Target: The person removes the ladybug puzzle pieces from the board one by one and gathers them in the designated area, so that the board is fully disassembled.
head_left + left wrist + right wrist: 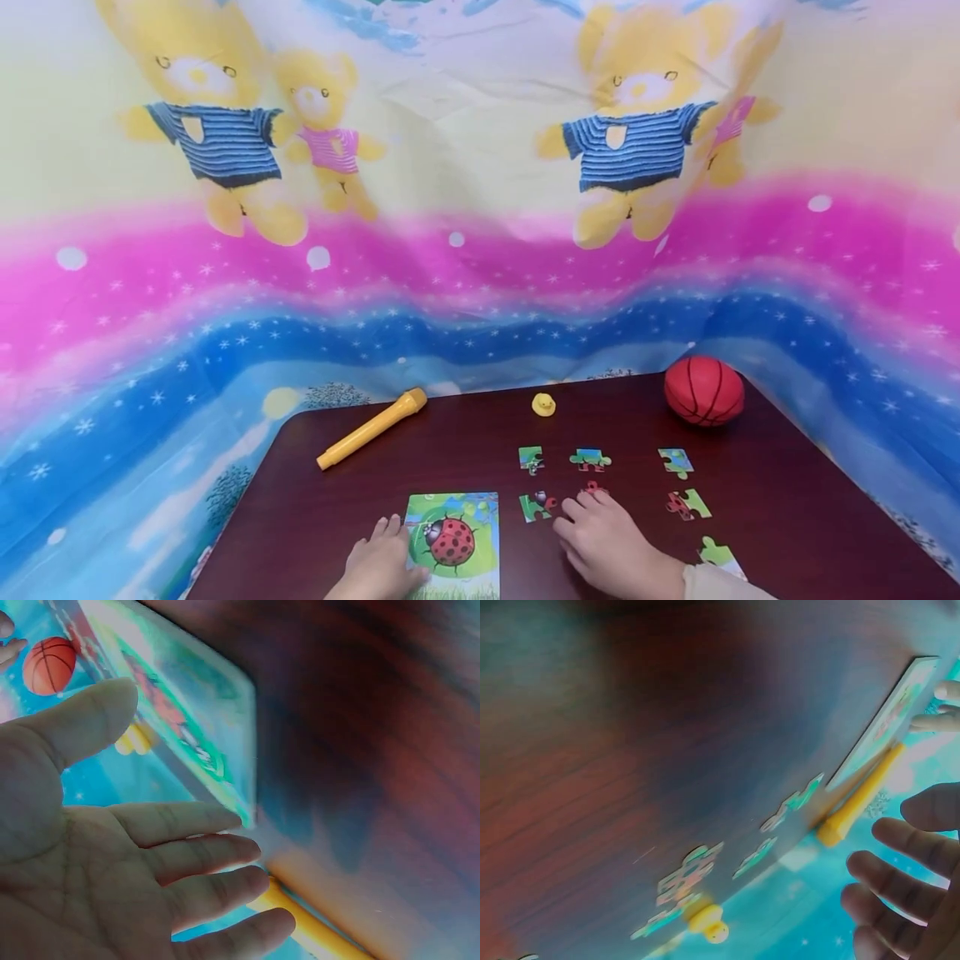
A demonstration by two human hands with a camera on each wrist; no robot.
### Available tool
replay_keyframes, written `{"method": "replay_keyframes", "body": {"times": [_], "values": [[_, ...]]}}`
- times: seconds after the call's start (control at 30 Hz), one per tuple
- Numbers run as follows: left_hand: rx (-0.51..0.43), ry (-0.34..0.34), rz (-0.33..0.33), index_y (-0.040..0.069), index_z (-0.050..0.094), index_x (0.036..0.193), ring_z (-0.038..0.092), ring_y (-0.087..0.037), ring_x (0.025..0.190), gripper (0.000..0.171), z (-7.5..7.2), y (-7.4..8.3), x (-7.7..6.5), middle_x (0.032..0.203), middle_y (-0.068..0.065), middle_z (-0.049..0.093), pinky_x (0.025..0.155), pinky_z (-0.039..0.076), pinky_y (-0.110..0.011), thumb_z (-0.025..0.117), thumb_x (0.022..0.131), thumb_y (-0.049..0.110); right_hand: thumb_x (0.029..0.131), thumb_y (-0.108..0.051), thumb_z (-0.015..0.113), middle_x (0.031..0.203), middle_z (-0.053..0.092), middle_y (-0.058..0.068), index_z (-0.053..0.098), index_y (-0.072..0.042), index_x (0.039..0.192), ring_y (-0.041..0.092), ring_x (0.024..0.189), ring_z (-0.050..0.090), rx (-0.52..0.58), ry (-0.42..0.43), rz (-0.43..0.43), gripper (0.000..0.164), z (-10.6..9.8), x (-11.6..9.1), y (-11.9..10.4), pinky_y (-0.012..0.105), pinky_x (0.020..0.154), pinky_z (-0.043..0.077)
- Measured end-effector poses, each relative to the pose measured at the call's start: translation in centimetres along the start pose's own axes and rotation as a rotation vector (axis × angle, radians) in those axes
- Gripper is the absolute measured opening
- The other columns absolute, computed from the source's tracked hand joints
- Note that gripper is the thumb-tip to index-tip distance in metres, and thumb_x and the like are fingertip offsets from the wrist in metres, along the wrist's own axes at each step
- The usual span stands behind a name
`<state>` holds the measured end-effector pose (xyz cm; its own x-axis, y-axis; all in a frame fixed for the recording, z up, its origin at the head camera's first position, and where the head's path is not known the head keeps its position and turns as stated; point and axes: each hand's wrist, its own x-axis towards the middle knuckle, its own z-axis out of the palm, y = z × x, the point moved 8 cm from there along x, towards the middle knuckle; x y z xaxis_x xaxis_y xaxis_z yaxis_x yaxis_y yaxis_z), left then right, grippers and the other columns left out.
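A square ladybug picture board (480, 517) lies on the table with my left hand (378, 562) along its left edge. In the left wrist view the left hand's fingers (187, 821) are straight and nothing sits in the palm. My right hand (611, 546) is over the table among loose jigsaw pieces, partly covering a red piece (592, 487). Its fingers (900, 874) are loosely bent and hold nothing in the right wrist view. A green piece with the ladybug's head (536, 507) lies just left of it.
Other jigsaw pieces include two green ones (531, 457) (590, 459), a blue-green one (676, 461), a red-green one (697, 502) and a green one (718, 557). Behind are a yellow toy microphone (371, 429), a duck (543, 405) and a red basketball (705, 392). A printed curtain (465, 275) hangs beyond the table.
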<state>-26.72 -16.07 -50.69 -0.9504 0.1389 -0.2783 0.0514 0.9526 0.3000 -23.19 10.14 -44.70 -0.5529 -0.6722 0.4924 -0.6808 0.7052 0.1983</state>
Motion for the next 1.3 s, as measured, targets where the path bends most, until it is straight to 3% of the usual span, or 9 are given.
{"method": "replay_keyframes", "body": {"times": [0.17,0.4,0.53,0.67,0.73,0.83,0.93,1.03,1.3], "values": [[0.025,-0.005,-0.059,-0.012,0.052,0.127,0.030,-0.047,0.133,0.077,0.5,-1.4,0.1,0.139,-0.030,0.040,0.099,0.025,-0.067,0.074,0.076,0.042,0.075,-0.024,0.075,0.078,0.055,-0.008,0.064,-0.022,0.077,0.010,0.066,0.043,0.041,0.003,-0.028,0.011,1.0,1.0,-0.9,0.026,0.057,0.034],[0.029,-0.010,-0.099,-0.011,0.052,0.126,0.030,-0.046,0.133,0.073,0.7,-1.9,-0.2,0.139,-0.029,0.042,0.099,0.026,-0.066,0.074,0.077,0.039,0.076,-0.025,0.074,0.071,0.048,-0.011,0.064,-0.024,0.074,0.008,0.064,0.040,0.088,0.053,-0.059,0.010,2.2,3.4,-3.3,0.023,0.056,0.029],[0.005,-0.018,-0.123,-0.011,0.050,0.128,0.026,-0.047,0.134,0.075,0.7,-2.0,-0.3,0.141,-0.029,0.039,0.096,0.026,-0.069,0.075,0.077,0.037,0.079,-0.024,0.071,0.071,0.047,-0.013,0.066,-0.025,0.074,0.005,0.063,0.038,0.152,0.018,-0.063,0.008,3.2,5.0,-4.7,0.023,0.057,0.032],[0.022,-0.005,-0.131,-0.011,0.047,0.131,0.023,-0.046,0.136,0.081,0.6,-2.1,-0.3,0.144,-0.030,0.033,0.092,0.025,-0.073,0.076,0.075,0.040,0.080,-0.026,0.069,0.072,0.047,-0.013,0.068,-0.024,0.073,0.005,0.063,0.034,0.199,-0.061,-0.055,0.008,4.4,6.4,-5.8,0.022,0.055,0.027],[0.041,0.001,-0.122,-0.011,0.045,0.133,0.022,-0.046,0.137,0.084,0.5,-2.1,-0.1,0.145,-0.030,0.031,0.093,0.024,-0.074,0.075,0.076,0.042,0.082,-0.030,0.067,0.079,0.051,-0.010,0.070,-0.023,0.078,0.008,0.070,0.039,0.222,-0.128,-0.031,0.010,5.4,6.9,-6.1,0.022,0.056,0.027],[0.076,0.007,-0.100,-0.011,0.043,0.134,0.021,-0.045,0.137,0.087,0.5,-2.2,0.2,0.146,-0.030,0.029,0.095,0.025,-0.072,0.074,0.075,0.045,0.086,-0.041,0.062,0.106,0.059,0.003,0.072,-0.018,0.097,0.021,0.100,0.052,0.295,-0.275,0.037,0.027,7.5,7.3,-6.4,0.031,0.069,0.044],[0.110,-0.003,-0.080,-0.010,0.043,0.134,0.022,-0.044,0.138,0.089,0.8,-2.2,0.4,0.146,-0.029,0.030,0.096,0.026,-0.069,0.073,0.075,0.049,0.087,-0.055,0.056,0.134,0.048,0.013,0.063,-0.016,0.120,0.036,0.129,0.039,0.368,-0.426,0.083,0.052,9.4,7.1,-6.8,0.049,0.090,0.044],[0.137,-0.022,-0.078,-0.010,0.043,0.135,0.023,-0.043,0.138,0.090,0.9,-2.2,0.6,0.146,-0.028,0.031,0.097,0.028,-0.068,0.071,0.075,0.052,0.085,-0.062,0.055,0.142,0.041,0.014,0.057,-0.016,0.127,0.039,0.134,0.031,0.399,-0.505,0.078,0.062,10.5,6.9,-7.2,0.054,0.096,0.039],[0.155,-0.008,-0.096,-0.010,0.046,0.133,0.026,-0.041,0.137,0.087,0.1,-2.4,0.3,0.144,-0.028,0.033,0.098,0.029,-0.065,0.071,0.076,0.051,0.082,-0.053,0.065,0.129,0.052,0.006,0.062,-0.021,0.112,0.038,0.130,0.038,0.410,-0.400,-0.046,0.044,9.9,8.4,-9.0,0.053,0.092,0.044]]}}
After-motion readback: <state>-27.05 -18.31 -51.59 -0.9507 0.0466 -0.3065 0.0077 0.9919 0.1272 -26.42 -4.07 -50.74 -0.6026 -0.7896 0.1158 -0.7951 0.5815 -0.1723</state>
